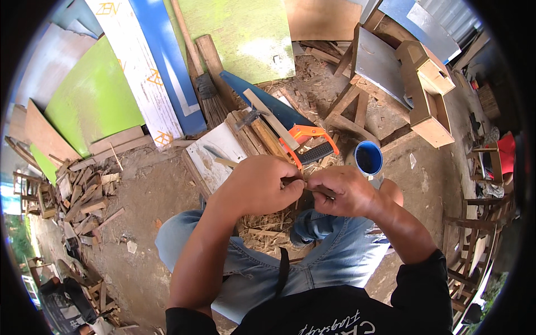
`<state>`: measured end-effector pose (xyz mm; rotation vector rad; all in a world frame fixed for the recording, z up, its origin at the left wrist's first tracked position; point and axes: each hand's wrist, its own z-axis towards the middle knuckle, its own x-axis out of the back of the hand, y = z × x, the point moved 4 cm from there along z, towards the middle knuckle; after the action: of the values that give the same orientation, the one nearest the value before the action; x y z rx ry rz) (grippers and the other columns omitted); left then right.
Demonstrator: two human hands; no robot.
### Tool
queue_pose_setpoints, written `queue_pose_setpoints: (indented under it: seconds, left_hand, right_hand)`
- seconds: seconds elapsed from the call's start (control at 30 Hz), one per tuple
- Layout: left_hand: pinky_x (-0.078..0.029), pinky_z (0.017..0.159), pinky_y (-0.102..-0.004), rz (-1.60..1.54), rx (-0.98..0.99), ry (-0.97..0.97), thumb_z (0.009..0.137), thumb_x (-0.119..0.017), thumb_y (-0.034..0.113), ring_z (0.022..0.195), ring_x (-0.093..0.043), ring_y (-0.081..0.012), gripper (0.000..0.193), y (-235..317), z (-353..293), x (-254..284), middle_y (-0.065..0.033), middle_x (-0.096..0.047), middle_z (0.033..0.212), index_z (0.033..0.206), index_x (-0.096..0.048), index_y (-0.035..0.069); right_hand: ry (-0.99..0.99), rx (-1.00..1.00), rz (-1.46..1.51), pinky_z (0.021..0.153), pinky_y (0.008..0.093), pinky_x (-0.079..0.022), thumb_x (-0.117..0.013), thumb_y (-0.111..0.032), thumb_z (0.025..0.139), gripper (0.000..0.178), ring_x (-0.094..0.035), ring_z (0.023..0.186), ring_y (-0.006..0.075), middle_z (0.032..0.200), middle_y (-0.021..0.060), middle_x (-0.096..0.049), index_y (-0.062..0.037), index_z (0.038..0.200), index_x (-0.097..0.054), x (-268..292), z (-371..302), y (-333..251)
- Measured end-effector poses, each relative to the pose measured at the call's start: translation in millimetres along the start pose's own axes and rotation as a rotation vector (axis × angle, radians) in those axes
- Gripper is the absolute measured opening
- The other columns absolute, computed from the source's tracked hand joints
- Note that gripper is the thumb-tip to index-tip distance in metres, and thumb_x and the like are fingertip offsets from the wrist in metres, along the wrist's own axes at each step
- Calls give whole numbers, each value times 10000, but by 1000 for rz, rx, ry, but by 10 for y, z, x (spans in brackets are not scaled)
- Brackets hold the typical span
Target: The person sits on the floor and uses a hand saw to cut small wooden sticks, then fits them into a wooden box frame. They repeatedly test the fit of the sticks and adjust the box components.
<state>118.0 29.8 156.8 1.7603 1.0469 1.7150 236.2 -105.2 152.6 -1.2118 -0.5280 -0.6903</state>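
Though both pinch it, left hand [258,187] and right hand [338,191] hide a thin piece (unidentifiable).

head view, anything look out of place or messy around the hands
Yes: wood offcuts lie scattered on the dirt at left, and shavings litter the ground between the knees. Both hands, left and right, pinch a thin piece too hidden to identify.

The person wears a black short-sleeved shirt [357,312] with pale lettering printed across the chest, the sleeves ending above the elbows and leaving both forearms bare. Below it are faded light-blue denim jeans [329,262], creased at the knees, and a narrow black strap [283,271] hangs down at the front.
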Motion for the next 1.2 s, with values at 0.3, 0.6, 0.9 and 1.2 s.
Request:
queue_pose_setpoints:
  seconds: [0.3,0.6,0.9,1.2]
  left_hand:
    - [-516,699,-339,-211,164,-151,844,-657,286,730,-672,-207,337,-160,-169,-21,-163,-707,807,985,-717,-14]
    - [-526,733,-364,-157,261,62,824,-644,298,758,-688,-282,334,-370,-416,62,-187,-703,814,959,-728,5]
    - [-449,609,-307,-200,557,618,897,-646,265,632,-550,-129,304,-1092,-1137,527,-79,-617,674,956,-708,-26]
    - [-422,595,-293,-297,544,719,884,-667,276,637,-519,-103,316,-1242,-1104,502,-37,-622,691,928,-714,-33]
  right_hand:
    - [-12,210,-30,569,418,-500,-708,-7,685,283,-614,643,311,705,91,-597,-85,945,-626,-158,77,-116]
    - [-10,170,-145,636,374,-534,-736,-55,749,313,-656,728,280,801,97,-646,-78,1050,-654,-236,181,-139]
    - [148,-372,-58,705,399,-534,-620,-71,879,162,-663,791,322,899,174,-655,-21,1031,-639,-803,53,367]
    - [367,-487,-317,786,445,-530,-590,-45,850,183,-652,878,370,928,176,-676,-54,1017,-663,-477,20,972]
